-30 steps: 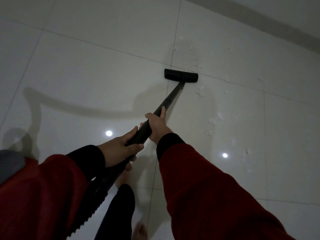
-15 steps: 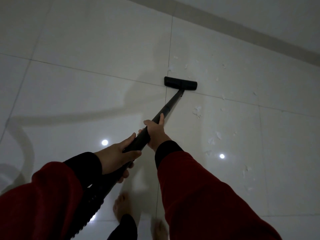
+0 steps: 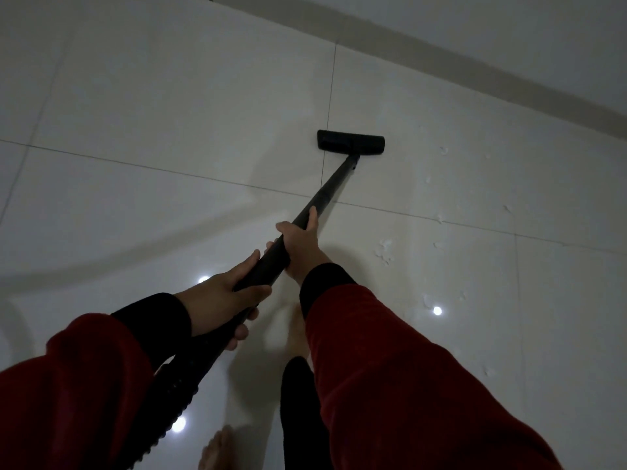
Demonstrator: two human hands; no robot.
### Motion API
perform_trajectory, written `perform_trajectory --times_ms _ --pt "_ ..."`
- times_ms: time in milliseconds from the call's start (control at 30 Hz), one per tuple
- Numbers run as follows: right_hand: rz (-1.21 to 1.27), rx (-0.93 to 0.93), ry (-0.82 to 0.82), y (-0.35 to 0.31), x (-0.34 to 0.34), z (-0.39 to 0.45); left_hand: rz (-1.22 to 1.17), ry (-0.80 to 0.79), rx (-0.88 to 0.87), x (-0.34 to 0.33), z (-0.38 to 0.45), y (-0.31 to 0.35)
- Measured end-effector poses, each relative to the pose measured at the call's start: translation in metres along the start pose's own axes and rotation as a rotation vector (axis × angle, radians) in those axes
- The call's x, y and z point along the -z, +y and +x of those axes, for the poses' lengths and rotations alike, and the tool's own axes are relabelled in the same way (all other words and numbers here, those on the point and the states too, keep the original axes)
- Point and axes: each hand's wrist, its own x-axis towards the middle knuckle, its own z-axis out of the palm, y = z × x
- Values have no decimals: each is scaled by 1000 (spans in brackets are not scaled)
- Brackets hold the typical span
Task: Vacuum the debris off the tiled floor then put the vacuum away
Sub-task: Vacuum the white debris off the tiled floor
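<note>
Both my hands grip the vacuum wand, its head flat on the tiles ahead of me.

My right hand [image 3: 300, 244] is wrapped round the black wand [image 3: 327, 191] further along, thumb lying up the tube, while my left hand [image 3: 220, 300] curls round it nearer my body, just above where it thickens into the ribbed hose [image 3: 176, 395]. The wand slants away from my hands up to the wide black floor head [image 3: 351, 143], which sits across a grout line of the pale tiled floor [image 3: 169, 113], well beyond my right hand. White scraps of debris [image 3: 385, 251] lie scattered to the right of the wand and the head, apart from both. My bare feet [image 3: 298, 334] show below my red sleeves [image 3: 390, 368], and a grey skirting strip [image 3: 475, 76] runs along the wall beyond the head.
</note>
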Motion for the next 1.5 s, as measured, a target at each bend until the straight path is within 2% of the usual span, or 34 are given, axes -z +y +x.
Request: perform_trajectory --times_ms 533,1033,1500 --pt "-2 -20 -43 -151 -20 82 -41 43 14 6 77 153" --pt "51 17 -12 -266 -81 161 2 -7 1 70 151 280" --pt "127 25 77 -340 -103 166 69 -80 4 92 161 366"
